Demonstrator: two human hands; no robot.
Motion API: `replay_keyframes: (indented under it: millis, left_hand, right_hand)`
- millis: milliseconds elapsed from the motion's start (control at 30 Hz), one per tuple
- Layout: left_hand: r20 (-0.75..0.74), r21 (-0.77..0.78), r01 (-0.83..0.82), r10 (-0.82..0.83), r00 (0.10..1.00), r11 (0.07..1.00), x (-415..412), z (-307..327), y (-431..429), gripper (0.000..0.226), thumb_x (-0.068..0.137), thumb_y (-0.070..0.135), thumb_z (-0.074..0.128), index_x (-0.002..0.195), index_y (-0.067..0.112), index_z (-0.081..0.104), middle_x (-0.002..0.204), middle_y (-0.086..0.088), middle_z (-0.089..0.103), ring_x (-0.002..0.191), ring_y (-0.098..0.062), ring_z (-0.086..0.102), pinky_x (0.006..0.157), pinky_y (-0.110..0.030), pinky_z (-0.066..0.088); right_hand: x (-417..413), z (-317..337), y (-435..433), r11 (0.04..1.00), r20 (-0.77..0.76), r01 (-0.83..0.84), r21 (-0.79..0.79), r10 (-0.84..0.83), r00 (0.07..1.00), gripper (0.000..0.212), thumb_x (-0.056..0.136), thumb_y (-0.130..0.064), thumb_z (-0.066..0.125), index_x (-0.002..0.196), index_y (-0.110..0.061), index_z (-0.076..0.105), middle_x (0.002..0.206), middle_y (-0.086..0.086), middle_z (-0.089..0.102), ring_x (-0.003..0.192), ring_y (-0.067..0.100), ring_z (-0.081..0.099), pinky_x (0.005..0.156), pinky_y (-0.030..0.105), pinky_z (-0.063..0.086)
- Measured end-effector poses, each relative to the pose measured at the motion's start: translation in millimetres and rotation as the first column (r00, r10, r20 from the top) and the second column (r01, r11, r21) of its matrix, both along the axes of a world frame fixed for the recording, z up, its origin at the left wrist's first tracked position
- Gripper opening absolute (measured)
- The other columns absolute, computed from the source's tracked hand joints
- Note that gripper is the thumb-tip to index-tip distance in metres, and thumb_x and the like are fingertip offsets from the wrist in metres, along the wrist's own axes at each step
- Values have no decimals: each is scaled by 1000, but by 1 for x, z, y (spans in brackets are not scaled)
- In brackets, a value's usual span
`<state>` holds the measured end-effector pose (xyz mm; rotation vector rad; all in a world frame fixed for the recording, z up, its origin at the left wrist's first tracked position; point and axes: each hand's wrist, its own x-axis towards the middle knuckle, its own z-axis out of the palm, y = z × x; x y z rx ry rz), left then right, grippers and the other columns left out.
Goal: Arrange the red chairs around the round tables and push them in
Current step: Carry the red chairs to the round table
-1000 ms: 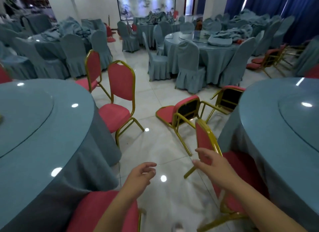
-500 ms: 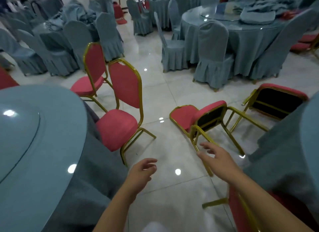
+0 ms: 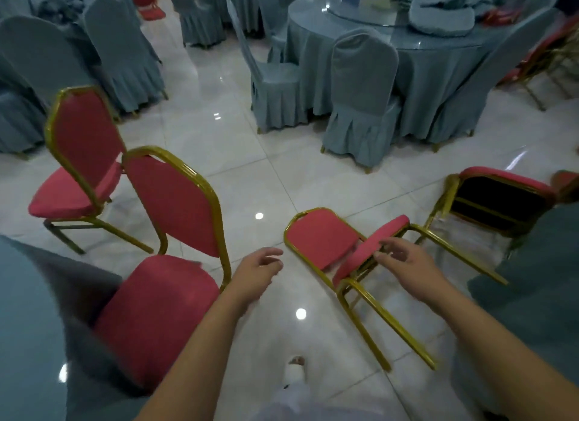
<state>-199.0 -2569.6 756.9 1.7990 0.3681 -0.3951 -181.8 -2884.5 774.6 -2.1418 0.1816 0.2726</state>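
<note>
A red chair with a gold frame (image 3: 322, 243) lies tipped on its back on the floor ahead, legs pointing toward me. My right hand (image 3: 407, 264) hovers open over its seat edge, fingers spread, holding nothing. My left hand (image 3: 257, 271) is open in the air left of that chair. A second tipped red chair (image 3: 501, 198) lies to the right against a round table's blue cloth (image 3: 539, 282). Two upright red chairs (image 3: 169, 229) (image 3: 78, 169) stand by the round table on my left (image 3: 28, 342).
Blue-covered chairs (image 3: 360, 100) ring a far round table (image 3: 438, 53) with folded blue covers on it. More covered chairs (image 3: 122, 53) stand at the back left. More red chairs show at the far right (image 3: 539, 53). Glossy white tile floor (image 3: 250, 157) lies between the tables.
I have moved forward and the view has tilted down. Both hands have reached further out; my right hand now sits over the tipped chair's seat edge.
</note>
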Motion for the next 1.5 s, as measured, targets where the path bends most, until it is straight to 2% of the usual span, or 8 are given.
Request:
replay_keyframes:
  millis: [333,633,867,1067,1233,1300,1367,1500]
  left_hand:
    - [21,54,272,-273,962,961,275,21,-11,19,92,20,63,106,31,69,99,5,70,91,-10,66,75,-20,53]
    - [-79,180,479,-473,878,859,489,24,-47,20,91,28,62,108,37,67,111,6,65,103,-14,63,95,-37,52]
    - [-97,170,652,-646,757,739,631,8,-105,21,91,25,61,107,37,68,111,2,65,100,-17,63,82,-29,53]
    - [-178,124,894,-877,447,430,749,-30,-195,22,91,20,61,105,34,70,107,-1,68,99,-17,64,76,-27,51]
    - [-183,86,985,-970,161,147,838,-65,-268,20,91,19,62,103,32,70,103,-2,68,98,-17,65,81,-30,54]
    - [-220,84,996,-975,11,-8,860,-78,-285,19,91,18,62,103,30,70,101,-2,68,95,-17,66,80,-30,54]
    - [-293,44,988,-948,-128,-147,876,-89,-287,17,91,16,64,103,27,70,98,-2,68,90,-17,64,77,-29,53]
    - [-397,24,948,-874,-282,-317,901,-110,-263,18,89,16,66,106,21,68,94,-5,64,83,-17,61,70,-27,52]
  right_hand:
    - [191,-24,-8,950,-20,298,96,-297,955,35,91,-37,67,125,-27,63,121,-4,61,114,16,57,93,36,49]
    - [368,-60,-21,876,-112,458,153,-445,889,37,89,-40,68,124,-29,62,122,-4,59,115,19,56,95,46,51]
    - [447,-68,-40,771,-113,621,143,-610,784,32,87,-44,69,117,-39,60,117,-14,57,111,12,55,86,36,51]
    - [461,-89,-36,444,-141,892,89,-881,452,32,86,-44,69,117,-40,61,117,-9,61,108,12,59,95,41,50]
    - [491,-85,22,46,-130,998,36,-990,50,24,86,-42,68,109,-44,61,98,-28,67,87,-13,60,69,10,44]
    - [508,-83,65,-139,-153,990,-10,-978,-139,32,89,-37,70,120,-33,63,108,-25,64,97,-3,61,84,18,48]
    - [523,-82,110,-288,-186,953,-94,-935,-301,40,90,-34,70,127,-19,63,119,-5,63,109,15,59,94,31,46]
    - [556,-82,196,-403,-317,906,-127,-849,-422,37,91,-39,66,126,-26,62,126,-1,60,110,19,59,87,34,47]
